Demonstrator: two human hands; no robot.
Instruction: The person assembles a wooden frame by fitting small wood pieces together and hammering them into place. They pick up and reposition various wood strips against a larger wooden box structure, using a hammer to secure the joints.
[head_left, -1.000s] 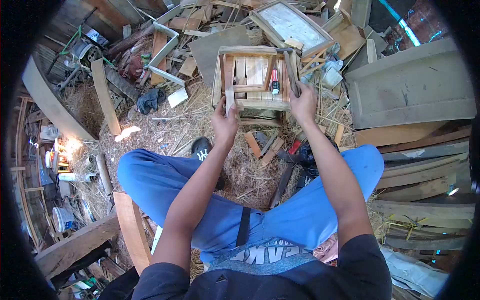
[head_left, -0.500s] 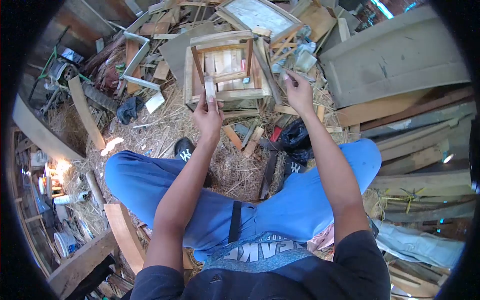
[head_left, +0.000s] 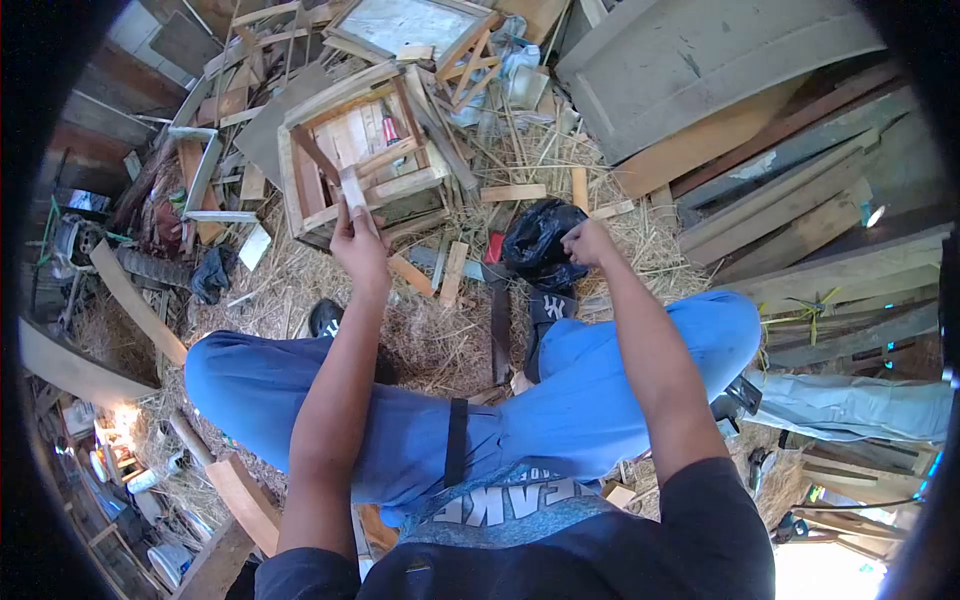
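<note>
My left hand (head_left: pixel 360 250) is closed around the lower end of a pale, flat strip of wood (head_left: pixel 353 190). The strip's upper end overlaps the near side of a wooden frame with dark brown side pieces (head_left: pixel 315 155), which lies over an open wooden box (head_left: pixel 292 195). Inside the box a small red item (head_left: pixel 389 128) shows. Off to the right, my right hand (head_left: pixel 590 243) is held with its fingers curled together, beside a black plastic bag (head_left: pixel 540 232) on the straw. Whatever those fingers may pinch is too small to make out.
Wood offcuts (head_left: pixel 454 274) and a dark flat bar (head_left: pixel 501 330) lie on the straw before my crossed legs. Large boards (head_left: pixel 720 75) lean at the right. A curved plank (head_left: pixel 135 300) stands at left, and a framed panel (head_left: pixel 405 25) lies at the back.
My view has turned right, so the box and frame sit further left. My right hand has come down toward me, from beside the box to near the black bag. My left hand keeps the strip.
</note>
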